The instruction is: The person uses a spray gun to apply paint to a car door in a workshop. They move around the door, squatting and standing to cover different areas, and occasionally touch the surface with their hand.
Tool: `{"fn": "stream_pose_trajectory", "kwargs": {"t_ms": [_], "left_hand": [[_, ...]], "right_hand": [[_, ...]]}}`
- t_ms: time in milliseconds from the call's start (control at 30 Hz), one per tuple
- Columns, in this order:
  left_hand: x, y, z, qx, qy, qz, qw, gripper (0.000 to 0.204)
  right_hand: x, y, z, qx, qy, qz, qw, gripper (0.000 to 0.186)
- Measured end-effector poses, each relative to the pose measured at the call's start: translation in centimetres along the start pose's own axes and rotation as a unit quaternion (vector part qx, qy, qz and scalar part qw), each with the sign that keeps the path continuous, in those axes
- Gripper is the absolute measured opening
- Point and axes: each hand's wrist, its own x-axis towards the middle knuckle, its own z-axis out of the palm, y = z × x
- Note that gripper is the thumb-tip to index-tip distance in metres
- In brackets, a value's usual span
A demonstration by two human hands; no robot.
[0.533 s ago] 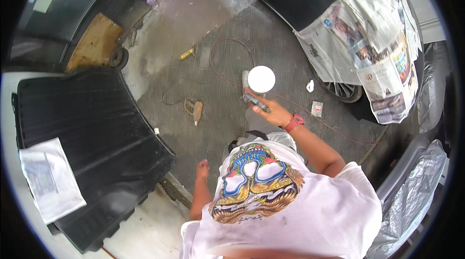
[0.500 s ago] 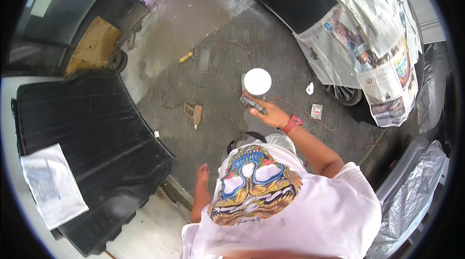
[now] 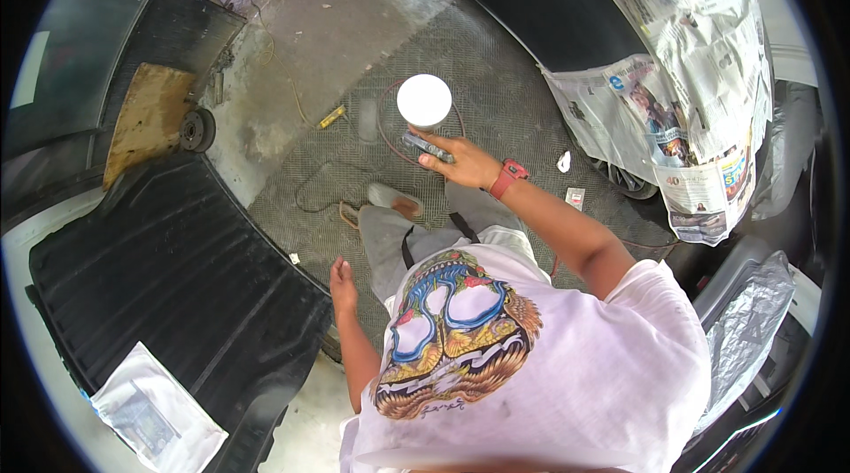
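Observation:
In my right hand (image 3: 465,163) is a grey metal tool that looks like a spray gun (image 3: 428,147), with a round white cup (image 3: 424,100) just beyond my fingers. My fingers are wrapped round its grey body, and a red watch sits on that wrist. A reddish hose (image 3: 462,122) curves over the floor around the cup; where it joins the tool is hidden. Low beside my left leg, my left hand (image 3: 343,285) hangs with its fingers loosely stretched, holding nothing. The black ribbed panel (image 3: 177,269) is the thing nearest to it.
At the right stands a car covered with newspaper (image 3: 655,110). A yellow tool (image 3: 332,117) and a brown-handled thing (image 3: 349,215), partly behind my leg, lie on the floor. At left are a wooden board (image 3: 146,119), a round metal drum (image 3: 197,130) and a white sheet (image 3: 159,411).
My right hand has moved forward and left with the spray gun and its white cup. My left hand has risen slightly and moved left. My legs have stepped forward, partly covering the brown-handled thing.

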Motion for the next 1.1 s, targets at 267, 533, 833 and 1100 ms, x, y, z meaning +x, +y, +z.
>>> {"fn": "stream_pose_trajectory", "kwargs": {"t_ms": [267,533,833,1100], "left_hand": [[13.3,-1.3,-5.9,0.062,-0.126,-0.092,0.986,0.047],[23.7,-0.7,-20.8,-0.055,-0.025,-0.178,0.982,0.043],[34.3,7.1,-29.1,-0.120,0.005,-0.092,0.988,0.055],[34.8,3.7,-25.0,-0.011,-0.154,-0.070,0.986,0.042]], "right_hand": [[8.6,-8.6,5.4,-0.071,0.010,0.036,0.997,0.076],[15.9,-15.4,12.2,-0.088,0.059,-0.003,0.994,0.069],[21.3,-20.0,14.4,-0.119,0.119,-0.049,0.985,0.071],[25.1,-21.0,14.8,-0.091,0.107,-0.004,0.990,0.081]]}}
